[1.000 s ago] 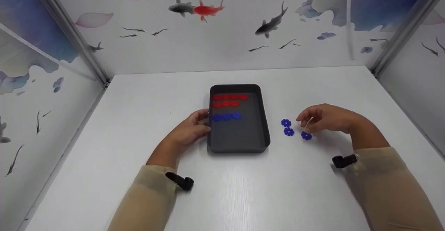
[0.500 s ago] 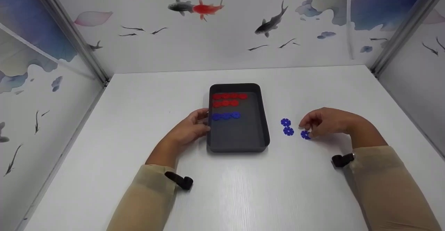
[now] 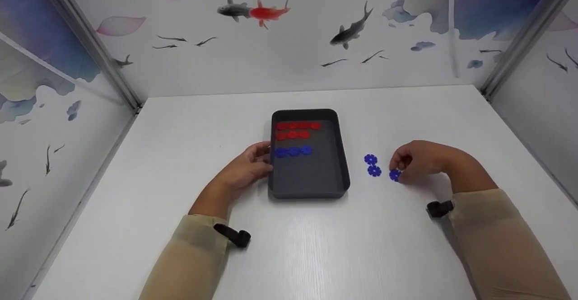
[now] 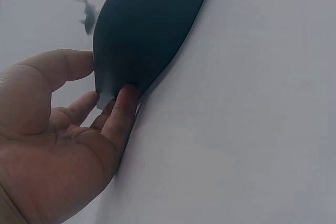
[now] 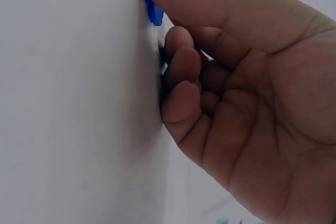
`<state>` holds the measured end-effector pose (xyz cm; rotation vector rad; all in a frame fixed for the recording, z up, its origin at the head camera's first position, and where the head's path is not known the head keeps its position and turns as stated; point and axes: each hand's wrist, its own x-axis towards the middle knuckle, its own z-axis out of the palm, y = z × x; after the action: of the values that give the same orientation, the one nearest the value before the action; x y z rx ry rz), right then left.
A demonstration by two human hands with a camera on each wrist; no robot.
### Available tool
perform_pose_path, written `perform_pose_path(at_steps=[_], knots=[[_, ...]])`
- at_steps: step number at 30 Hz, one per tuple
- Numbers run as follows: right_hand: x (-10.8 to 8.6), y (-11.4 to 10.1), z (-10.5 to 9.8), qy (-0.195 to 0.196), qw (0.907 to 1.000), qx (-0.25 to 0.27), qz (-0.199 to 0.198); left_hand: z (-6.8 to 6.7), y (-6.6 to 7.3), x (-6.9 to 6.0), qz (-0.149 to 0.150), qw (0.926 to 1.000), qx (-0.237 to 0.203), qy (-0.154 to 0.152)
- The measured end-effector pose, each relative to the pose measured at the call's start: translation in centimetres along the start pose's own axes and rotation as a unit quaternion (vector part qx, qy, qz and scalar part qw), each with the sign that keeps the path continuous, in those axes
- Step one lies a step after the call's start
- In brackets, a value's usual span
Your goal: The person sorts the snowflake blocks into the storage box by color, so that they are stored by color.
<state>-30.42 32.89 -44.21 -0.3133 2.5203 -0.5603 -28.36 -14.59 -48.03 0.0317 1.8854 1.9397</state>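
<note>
My left hand (image 3: 246,169) rests against the left side of the dark grey tray (image 3: 311,178). In the left wrist view, the thumb touches the tray's upper edge and the fingers touch its outer wall. My right hand (image 3: 420,160) pinches a blue snowflake disc (image 3: 394,175) low over the table. In the right wrist view, the thumb covers part of that blue disc (image 5: 155,14), and the index fingertip is hidden. Two more blue snowflake discs (image 3: 374,171) lie touching on the table between this hand and the tray.
Inside the tray, two rows of red discs (image 3: 298,126) lie toward the far end. A row of blue discs (image 3: 294,151) lies nearer, against the left side. White panels (image 3: 289,65) with painted fish surround the white table (image 3: 280,250).
My right hand has come down and closed on the nearest blue disc, shifting it slightly left. The left hand and the tray stay in place.
</note>
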Motion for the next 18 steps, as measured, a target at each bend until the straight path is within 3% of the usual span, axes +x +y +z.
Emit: perform_pose_path(at_steps=[9, 18], knots=[[0.1, -0.1, -0.4, 0.007, 0.9997, 0.02, -0.012, -0.1, 0.0, 0.1, 0.001, 0.9999, 0.01, -0.005], [0.1, -3.4, -1.3, 0.037, 0.9897, 0.129, -0.052, -0.2, -0.1, 0.2, 0.005, 0.9999, 0.012, -0.008]])
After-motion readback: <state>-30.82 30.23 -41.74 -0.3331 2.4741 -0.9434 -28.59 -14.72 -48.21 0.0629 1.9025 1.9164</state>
